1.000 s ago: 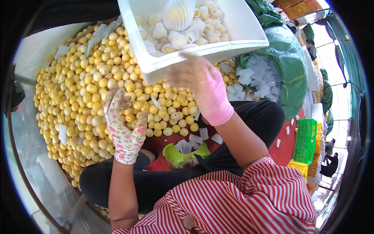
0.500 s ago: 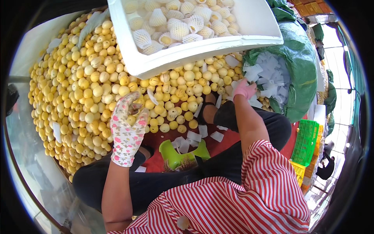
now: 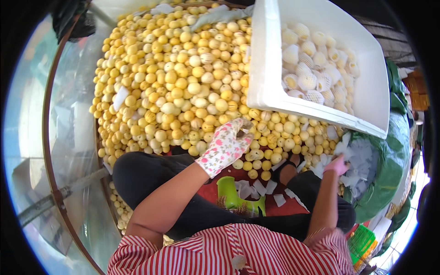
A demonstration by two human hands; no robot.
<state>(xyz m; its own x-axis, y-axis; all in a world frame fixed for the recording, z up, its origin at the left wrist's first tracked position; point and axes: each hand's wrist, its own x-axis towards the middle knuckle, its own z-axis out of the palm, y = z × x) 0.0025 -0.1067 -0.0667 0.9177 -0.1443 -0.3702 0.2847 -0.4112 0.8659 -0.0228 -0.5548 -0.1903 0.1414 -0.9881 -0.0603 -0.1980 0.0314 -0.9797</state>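
My left hand (image 3: pixel 229 146), in a white floral glove, is above the edge of the heap of small yellow fruit (image 3: pixel 174 78), its fingers curled round something I cannot make out. My right hand (image 3: pixel 336 166), in a pink glove, reaches into the white foam pieces (image 3: pixel 360 162) in a green plastic bag (image 3: pixel 389 174), its fingers curled and what they hold hidden. Above both hands stands a white foam box (image 3: pixel 268 59) holding fruit in white net sleeves (image 3: pixel 316 80).
A green scoop-like plastic item (image 3: pixel 227 190) and loose foam pieces (image 3: pixel 279 199) lie on red flooring between my legs. A clear sheet and metal rail (image 3: pixel 52 137) run along the left. Green and yellow crates (image 3: pixel 360 243) stand at lower right; orange crates (image 3: pixel 417 91) at upper right.
My right hand has gone from in front of the foam box into the bag of foam pieces. My left hand stays over the fruit, fingers more curled. The view has swung left.
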